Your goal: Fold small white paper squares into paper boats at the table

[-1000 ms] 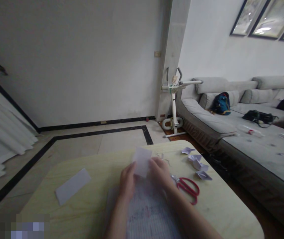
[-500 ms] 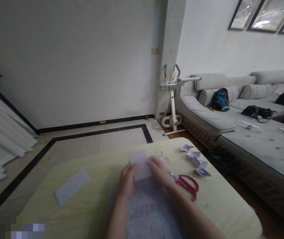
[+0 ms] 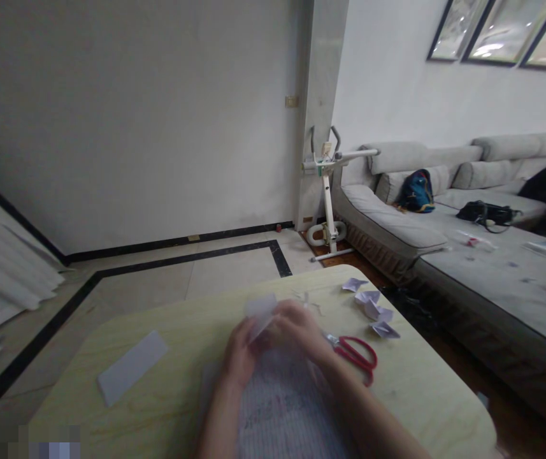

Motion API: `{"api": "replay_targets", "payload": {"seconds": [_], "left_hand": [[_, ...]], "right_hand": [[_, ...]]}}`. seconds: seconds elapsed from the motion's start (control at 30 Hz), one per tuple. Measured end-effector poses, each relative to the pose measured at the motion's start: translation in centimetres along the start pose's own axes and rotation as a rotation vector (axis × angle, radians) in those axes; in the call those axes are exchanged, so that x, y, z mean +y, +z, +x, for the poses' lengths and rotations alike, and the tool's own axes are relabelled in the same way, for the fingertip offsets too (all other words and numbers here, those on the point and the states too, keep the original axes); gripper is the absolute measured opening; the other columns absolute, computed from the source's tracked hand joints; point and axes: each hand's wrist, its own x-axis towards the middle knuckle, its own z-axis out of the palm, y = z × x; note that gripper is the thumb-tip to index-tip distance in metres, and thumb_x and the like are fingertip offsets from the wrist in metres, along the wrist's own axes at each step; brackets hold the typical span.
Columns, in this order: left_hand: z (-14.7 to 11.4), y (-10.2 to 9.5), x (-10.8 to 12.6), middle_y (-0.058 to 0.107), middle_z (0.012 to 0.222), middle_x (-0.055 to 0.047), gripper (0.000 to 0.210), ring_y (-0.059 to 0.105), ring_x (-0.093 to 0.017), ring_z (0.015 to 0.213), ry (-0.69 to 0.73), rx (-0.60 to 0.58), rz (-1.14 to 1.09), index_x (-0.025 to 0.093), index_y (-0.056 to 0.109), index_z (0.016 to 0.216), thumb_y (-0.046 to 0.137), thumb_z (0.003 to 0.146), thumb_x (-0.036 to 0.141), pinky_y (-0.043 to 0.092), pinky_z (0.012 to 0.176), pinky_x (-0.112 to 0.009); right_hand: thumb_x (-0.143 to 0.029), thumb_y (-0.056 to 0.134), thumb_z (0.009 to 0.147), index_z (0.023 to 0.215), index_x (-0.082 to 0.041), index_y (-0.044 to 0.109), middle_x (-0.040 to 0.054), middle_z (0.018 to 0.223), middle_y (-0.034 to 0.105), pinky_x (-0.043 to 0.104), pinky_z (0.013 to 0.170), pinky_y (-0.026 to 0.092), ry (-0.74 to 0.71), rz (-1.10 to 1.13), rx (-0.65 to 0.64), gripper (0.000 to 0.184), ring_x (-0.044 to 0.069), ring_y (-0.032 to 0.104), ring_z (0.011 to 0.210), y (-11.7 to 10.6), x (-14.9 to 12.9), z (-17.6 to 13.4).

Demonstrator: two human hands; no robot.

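Note:
A small white piece of paper [image 3: 262, 308] is held up between my two hands over the table's middle. My left hand [image 3: 241, 350] is closed on its left edge. With blurred fingers, my right hand [image 3: 301, 328] grips the same paper from the right, bending one part over. Below my forearms lies a lined sheet with writing [image 3: 285, 408]. Red-handled scissors [image 3: 356, 356] rest just right of my right hand. Several folded paper shapes [image 3: 373, 306] stand near the table's right edge, and a flat white paper strip [image 3: 133, 366] lies at the left.
Thin paper scraps [image 3: 308, 303] lie beyond my right hand on the pale wooden table [image 3: 177, 408]. To the right stands a grey sofa [image 3: 473, 274] with a blue backpack [image 3: 418, 191] and a black bag [image 3: 487, 213]. A white exercise machine [image 3: 329, 197] is near the wall.
My right hand has moved left across the paper, closer to my left hand, and the paper's right part is now bent over. The view has shifted slightly.

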Motion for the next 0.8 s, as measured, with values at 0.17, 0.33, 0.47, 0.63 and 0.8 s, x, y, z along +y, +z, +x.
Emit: {"api": "replay_targets", "payload": {"seconds": [0.17,0.33,0.47,0.63,0.8], "left_hand": [[0.3,0.2,0.0,0.071,0.084,-0.01,0.04,0.066,-0.021,0.066,-0.07,-0.077,-0.145,0.014,0.066,0.095,0.059,0.073,0.047,0.049,0.056,-0.029],[0.0,0.9,-0.1,0.069,0.095,-0.013,0.053,0.066,-0.025,0.081,0.071,-0.1,-0.062,0.015,0.062,0.103,0.062,0.069,0.056,0.05,0.071,-0.035],[-0.2,1.1,-0.3,0.067,0.098,-0.011,0.048,0.064,-0.022,0.084,0.216,-0.027,0.107,0.015,0.062,0.103,0.071,0.065,0.041,0.05,0.074,-0.033],[0.0,0.8,-0.3,0.068,0.086,-0.007,0.034,0.063,-0.019,0.078,0.285,0.091,0.253,0.012,0.065,0.092,0.068,0.068,0.037,0.05,0.07,-0.029],[0.1,0.8,-0.4,0.068,0.086,-0.006,0.032,0.063,-0.018,0.075,0.26,0.131,0.223,0.013,0.065,0.086,0.07,0.065,0.037,0.049,0.064,-0.026]], "right_hand": [[-0.044,0.059,0.077,0.073,-0.016,0.058,0.0,0.064,0.058,0.024,0.058,0.043,0.097,0.054,0.085,0.028,0.013,0.054,0.061,0.1,0.3,0.1],[-0.041,0.057,0.078,0.068,-0.017,0.053,-0.0012,0.06,0.054,0.023,0.053,0.041,0.105,0.045,0.169,0.026,0.012,0.051,0.057,0.0,1.2,0.4],[-0.035,0.059,0.075,0.071,-0.018,0.051,-0.0013,0.065,0.054,0.023,0.055,0.042,0.046,0.032,0.226,0.019,0.013,0.052,0.061,0.2,1.6,0.5],[-0.034,0.061,0.075,0.098,-0.019,0.054,-0.0004,0.073,0.06,0.024,0.055,0.044,0.072,0.113,0.204,0.028,0.013,0.055,0.062,0.7,1.5,0.4],[-0.035,0.061,0.075,0.088,-0.016,0.065,0.0053,0.083,0.066,0.029,0.069,0.046,0.074,-0.026,0.204,0.023,0.018,0.06,0.077,1.0,1.3,0.4]]}}
